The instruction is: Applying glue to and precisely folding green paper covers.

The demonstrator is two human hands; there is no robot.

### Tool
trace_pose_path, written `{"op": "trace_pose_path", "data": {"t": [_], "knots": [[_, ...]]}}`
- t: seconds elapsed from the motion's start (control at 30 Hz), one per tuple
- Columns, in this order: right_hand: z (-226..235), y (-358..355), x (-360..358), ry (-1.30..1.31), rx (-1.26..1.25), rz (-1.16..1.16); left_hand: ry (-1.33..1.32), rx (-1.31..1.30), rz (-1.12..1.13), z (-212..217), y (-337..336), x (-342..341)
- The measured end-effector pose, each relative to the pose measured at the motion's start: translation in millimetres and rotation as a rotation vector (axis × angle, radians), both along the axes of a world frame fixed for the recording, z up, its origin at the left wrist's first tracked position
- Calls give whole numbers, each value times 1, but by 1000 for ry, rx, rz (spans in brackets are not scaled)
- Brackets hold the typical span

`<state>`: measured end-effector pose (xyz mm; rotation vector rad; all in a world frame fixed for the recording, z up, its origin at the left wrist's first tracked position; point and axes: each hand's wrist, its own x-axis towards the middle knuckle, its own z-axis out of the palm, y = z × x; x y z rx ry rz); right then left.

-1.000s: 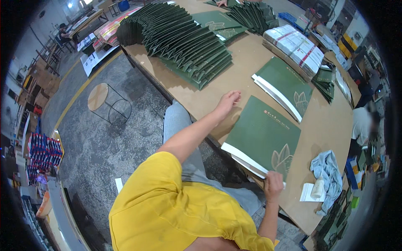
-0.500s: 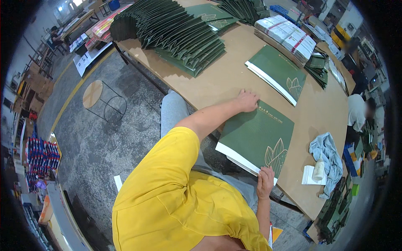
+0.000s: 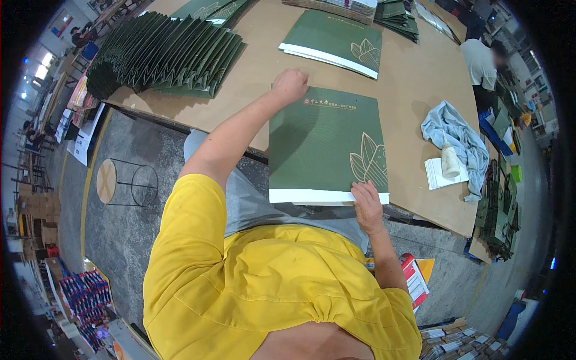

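Note:
A flat green paper bag [image 3: 318,138] with a gold leaf print and a white strip along its near edge lies in front of me, jutting over the table edge above my lap. My left hand [image 3: 290,85] is at its far left corner, fingers curled; whether they pinch anything is hidden. At the near right corner, my right hand [image 3: 367,204] grips the edge, fingers on top over the white strip. Just beyond lies a second flat green bag [image 3: 330,39] with the same print and white edge, apparently on top of others.
Many folded green bags [image 3: 174,54] stand fanned at the table's left. To the right are a light blue cloth [image 3: 456,132], a white bottle [image 3: 449,161] and white cards [image 3: 435,175]. A round stool [image 3: 107,181] stands on the floor at left. Another person [image 3: 480,63] is at far right.
My view has turned, so the table now sits squarer ahead. Both hands stay at the same corners of the near bag. My left fingers look more curled than before.

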<state>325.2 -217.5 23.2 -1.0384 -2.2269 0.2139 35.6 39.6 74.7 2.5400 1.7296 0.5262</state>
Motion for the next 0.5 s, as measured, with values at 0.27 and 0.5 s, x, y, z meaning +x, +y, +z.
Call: {"op": "trace_pose_path", "data": {"t": [0.27, 0.5], "knots": [[11, -3, 1, 23, -25, 17, -433, -428, 47, -31, 14, -28], [79, 30, 3, -203, -93, -225, -1115, -639, -54, -10, 26, 12]]}}
